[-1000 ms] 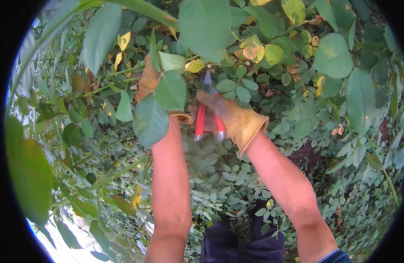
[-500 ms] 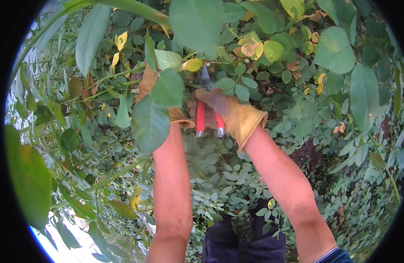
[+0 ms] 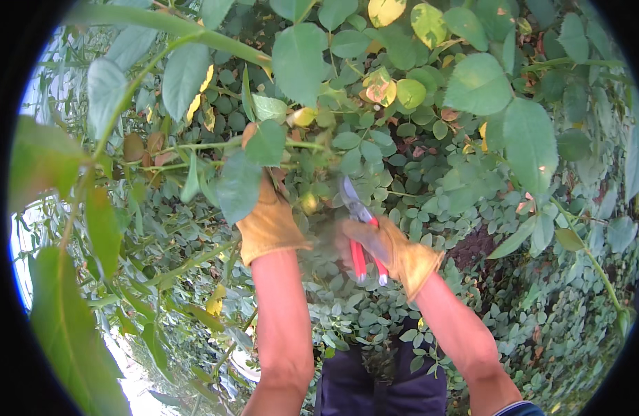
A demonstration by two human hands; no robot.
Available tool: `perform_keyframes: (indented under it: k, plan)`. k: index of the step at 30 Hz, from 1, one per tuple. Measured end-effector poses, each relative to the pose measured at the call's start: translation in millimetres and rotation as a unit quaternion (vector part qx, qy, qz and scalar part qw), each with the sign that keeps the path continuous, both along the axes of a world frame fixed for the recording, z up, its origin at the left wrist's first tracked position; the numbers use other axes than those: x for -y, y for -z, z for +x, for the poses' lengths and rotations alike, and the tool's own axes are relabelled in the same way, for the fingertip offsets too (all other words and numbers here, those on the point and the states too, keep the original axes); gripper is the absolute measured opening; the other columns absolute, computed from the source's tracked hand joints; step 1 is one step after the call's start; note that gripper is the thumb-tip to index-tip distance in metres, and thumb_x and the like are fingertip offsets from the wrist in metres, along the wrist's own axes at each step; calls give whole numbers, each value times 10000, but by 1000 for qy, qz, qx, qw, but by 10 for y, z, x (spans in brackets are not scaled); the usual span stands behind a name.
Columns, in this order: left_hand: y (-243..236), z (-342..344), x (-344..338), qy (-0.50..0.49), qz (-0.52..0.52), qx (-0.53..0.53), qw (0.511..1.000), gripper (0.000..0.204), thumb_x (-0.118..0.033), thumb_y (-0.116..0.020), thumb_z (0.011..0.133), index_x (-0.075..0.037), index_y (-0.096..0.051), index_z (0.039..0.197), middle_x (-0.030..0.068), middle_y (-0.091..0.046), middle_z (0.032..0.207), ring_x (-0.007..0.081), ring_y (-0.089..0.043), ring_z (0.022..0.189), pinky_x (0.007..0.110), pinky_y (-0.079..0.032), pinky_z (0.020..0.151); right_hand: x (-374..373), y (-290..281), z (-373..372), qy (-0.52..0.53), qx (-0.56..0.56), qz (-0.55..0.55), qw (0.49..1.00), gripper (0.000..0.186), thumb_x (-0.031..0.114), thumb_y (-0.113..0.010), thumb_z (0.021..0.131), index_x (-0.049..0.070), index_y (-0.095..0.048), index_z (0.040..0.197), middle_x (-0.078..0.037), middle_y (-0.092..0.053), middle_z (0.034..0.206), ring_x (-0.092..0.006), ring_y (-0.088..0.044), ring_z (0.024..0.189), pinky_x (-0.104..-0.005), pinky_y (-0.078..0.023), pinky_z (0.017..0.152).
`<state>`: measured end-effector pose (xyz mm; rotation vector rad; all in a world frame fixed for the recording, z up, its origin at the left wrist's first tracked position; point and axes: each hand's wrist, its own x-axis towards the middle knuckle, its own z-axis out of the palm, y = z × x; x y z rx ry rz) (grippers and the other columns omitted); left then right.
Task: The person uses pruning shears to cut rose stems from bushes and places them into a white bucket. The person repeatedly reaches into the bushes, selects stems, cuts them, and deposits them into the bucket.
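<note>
Green bushes [image 3: 562, 305] all around. Red-handled clippers [image 3: 357, 204] near middle, yellow-gloved right hand [image 3: 397, 251] curled round them. Left hand [image 3: 269, 225], also gloved, just left, partly behind leaves [image 3: 238, 187]; cannot tell how open or what held. 2 bare forearms [image 3: 285, 312] below.

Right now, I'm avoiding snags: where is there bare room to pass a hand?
Over the dark, soil-like patch between the right glove and leaves farther right. Another gap above foliage appears between the left glove and red-handled pruners. It's crowded where large leaves overlap the left glove.
</note>
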<state>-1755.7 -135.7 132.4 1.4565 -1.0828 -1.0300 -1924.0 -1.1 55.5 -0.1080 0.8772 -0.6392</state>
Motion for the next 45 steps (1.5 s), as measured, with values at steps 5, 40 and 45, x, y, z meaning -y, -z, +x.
perform_keyframes:
  k: [5, 40, 45]
  plan:
    - [-278, -359, -291, -95, 89, -90, 987, 357, -350, -733, 1104, -78, -760, 1334, 34, -783, 1064, 78, -631, 725, 253, -393, 525, -559, -96, -149, 60, 22, 39, 997, 383, 321, -764, 1065, -8, -710, 1253, -137, -767, 1038, -245, -759, 861, -434, -671, 784]
    - [31, 25, -3449, 160, 212, -249, 931, 537, -242, -742, 1064, -98, -594, 1560, 184, -630, 1512, 370, -659, 1339, 520, -565, 1086, -2719, -586, -889, -53, -103, 311, 944, 350, 198, -750, 1091, -54, -695, 1327, -202, -792, 1095, -365, -809, 928, -577, -713, 879]
    - [-320, 147, -2651, -37, 251, -576, 777, 674, -293, -818, 1058, -14, -516, 1592, 201, -601, 1555, 381, -631, 1416, 579, -569, 1182, -2546, -674, -632, -121, -182, 206, 954, 240, 209, -702, 1090, -23, -759, 1113, -145, -789, 1027, -285, -769, 813, -459, -692, 799]
